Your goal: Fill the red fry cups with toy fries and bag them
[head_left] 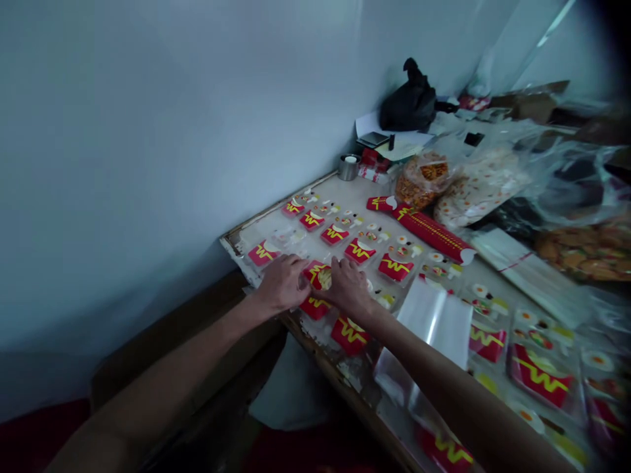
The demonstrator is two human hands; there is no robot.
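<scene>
My left hand (283,286) and my right hand (349,289) meet near the table's left edge, fingers curled round the two sides of a small red-and-yellow packet (318,274). The fingers partly cover it. Rows of similar clear packets lie around them, each with a red piece bearing a yellow zigzag, such as the packet (359,251) just beyond my right hand. Many show small egg- and food-shaped pieces beside the red. Another packet (263,252) rests left of my left hand. Beneath my right forearm are clear plastic sleeves (436,318).
A row of stacked red pieces (434,233) lies behind the packets. Farther back are a bag of orange-brown pieces (424,179), a bag of pale pieces (486,190), a banded bundle of sleeves (527,272), a metal cup (348,169) and a black bag (408,102). A wall borders the left.
</scene>
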